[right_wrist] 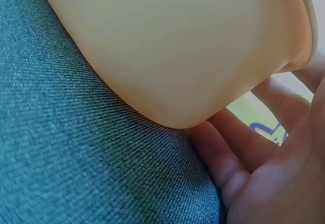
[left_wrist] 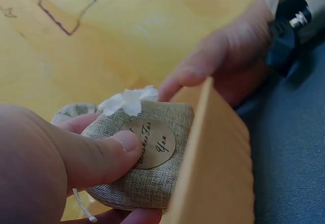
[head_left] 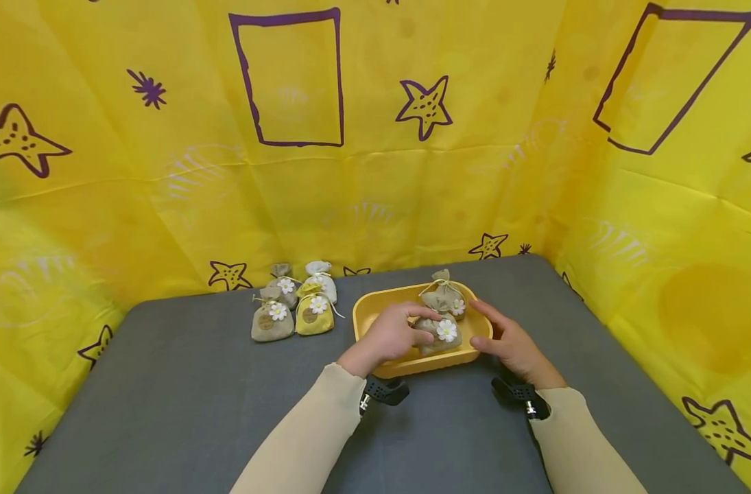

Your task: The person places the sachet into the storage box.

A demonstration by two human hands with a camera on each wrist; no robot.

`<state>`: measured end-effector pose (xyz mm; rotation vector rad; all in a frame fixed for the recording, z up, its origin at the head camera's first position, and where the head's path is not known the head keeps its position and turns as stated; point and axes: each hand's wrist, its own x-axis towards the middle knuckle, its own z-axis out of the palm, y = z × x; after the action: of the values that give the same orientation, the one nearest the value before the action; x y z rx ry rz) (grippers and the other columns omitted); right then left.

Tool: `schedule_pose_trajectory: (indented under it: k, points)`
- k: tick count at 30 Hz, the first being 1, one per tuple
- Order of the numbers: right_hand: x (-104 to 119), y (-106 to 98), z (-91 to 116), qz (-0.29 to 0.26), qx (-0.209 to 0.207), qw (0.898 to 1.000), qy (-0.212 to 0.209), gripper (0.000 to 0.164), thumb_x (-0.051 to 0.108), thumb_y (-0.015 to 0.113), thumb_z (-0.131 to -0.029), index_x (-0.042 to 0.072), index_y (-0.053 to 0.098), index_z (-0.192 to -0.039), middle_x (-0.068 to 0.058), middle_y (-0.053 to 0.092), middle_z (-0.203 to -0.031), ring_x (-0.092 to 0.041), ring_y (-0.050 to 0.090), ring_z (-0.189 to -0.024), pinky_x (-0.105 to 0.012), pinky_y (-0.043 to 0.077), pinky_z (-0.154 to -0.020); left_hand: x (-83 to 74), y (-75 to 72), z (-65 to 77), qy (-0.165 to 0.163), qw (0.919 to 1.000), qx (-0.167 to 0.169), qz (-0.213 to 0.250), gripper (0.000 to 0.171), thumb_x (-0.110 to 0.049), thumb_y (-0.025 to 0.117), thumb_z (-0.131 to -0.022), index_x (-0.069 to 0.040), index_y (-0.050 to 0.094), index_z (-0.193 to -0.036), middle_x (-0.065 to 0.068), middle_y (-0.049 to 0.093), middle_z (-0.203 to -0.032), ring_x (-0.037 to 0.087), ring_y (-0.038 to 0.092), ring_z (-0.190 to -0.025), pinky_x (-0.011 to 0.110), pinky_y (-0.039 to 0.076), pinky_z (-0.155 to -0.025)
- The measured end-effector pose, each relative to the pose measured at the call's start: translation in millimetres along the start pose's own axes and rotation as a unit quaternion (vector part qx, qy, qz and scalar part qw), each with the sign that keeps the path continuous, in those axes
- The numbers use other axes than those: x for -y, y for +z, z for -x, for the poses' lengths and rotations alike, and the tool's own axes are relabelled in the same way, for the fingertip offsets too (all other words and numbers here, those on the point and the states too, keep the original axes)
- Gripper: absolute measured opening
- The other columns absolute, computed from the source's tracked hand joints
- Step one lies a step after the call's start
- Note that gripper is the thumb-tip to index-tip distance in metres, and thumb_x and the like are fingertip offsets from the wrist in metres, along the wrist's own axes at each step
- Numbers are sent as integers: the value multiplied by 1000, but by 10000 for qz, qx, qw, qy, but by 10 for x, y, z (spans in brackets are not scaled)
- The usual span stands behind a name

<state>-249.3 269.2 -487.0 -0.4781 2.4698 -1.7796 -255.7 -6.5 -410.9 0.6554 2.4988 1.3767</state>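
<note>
My left hand (head_left: 390, 334) is over the yellow tray (head_left: 375, 299) and holds a grey-beige cloth pouch (head_left: 435, 334) with a white flower. In the left wrist view, the left thumb presses on the round label of this pouch (left_wrist: 157, 183). Behind it, another beige pouch (head_left: 439, 299) with a tied neck stands in the tray. My right hand (head_left: 516, 348) grips the tray's right end, thumb and a finger over the rim. Other right fingers (right_wrist: 249, 145) lie against the outer wall (right_wrist: 167, 56) in the right wrist view.
Left of the tray, several flowered pouches stand together: a yellow one (head_left: 314, 317), a white one (head_left: 322, 274) and beige ones (head_left: 273, 325). All rest on a grey table (head_left: 184, 384). A yellow patterned cloth (head_left: 375, 178) hangs behind and along the right side.
</note>
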Motion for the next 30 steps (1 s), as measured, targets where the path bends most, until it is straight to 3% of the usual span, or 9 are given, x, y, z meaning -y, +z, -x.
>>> schedule_pose_trajectory:
  k: [9,13,18,22,26,30]
  points:
    - [23,-6,-4,15,26,10000,32,70,16,71,-93,15,39,-155,-11,24,-161,-37,27,-144,-36,36,-104,149,99,-99,-249,9942,313,-1000,33,-9,79,-84,-23,76,-114,-4,63,-126,15,53,-117,36,39,-104]
    - [20,-9,0,5,0,10000,91,70,16,71,-93,15,39,-155,-12,24,-161,-37,28,-143,-38,37,-104,168,130,-138,-276,9950,356,-886,35,-10,78,-85,-23,76,-116,-3,62,-129,16,52,-121,38,38,-105]
    - [27,3,1,1,16,9999,104,69,18,71,-93,15,39,-155,-12,23,-162,-39,29,-142,-36,39,-102,147,228,-219,170,9936,457,-1016,40,-11,78,-84,-21,73,-123,-2,62,-129,15,53,-119,33,40,-102]
    - [40,7,4,-81,24,9999,73,70,21,72,-93,16,40,-154,-13,23,-161,-39,31,-141,-30,42,-99,108,301,-277,450,9898,709,-1152,53,-13,79,-84,-18,65,-135,-2,58,-138,15,48,-128,30,38,-104]
    - [43,2,10,-176,47,9998,32,70,20,72,-93,16,39,-155,-14,24,-161,-40,32,-140,-23,43,-95,85,341,-313,485,9881,900,-1152,58,-16,79,-86,-18,60,-141,-1,52,-144,14,41,-135,28,35,-107]
    - [29,-8,13,-198,41,9998,24,70,19,72,-93,15,39,-155,-14,24,-161,-40,33,-140,-21,43,-94,71,346,-321,423,9897,981,-957,60,-16,79,-87,-19,58,-143,-4,52,-143,11,45,-129,28,37,-103]
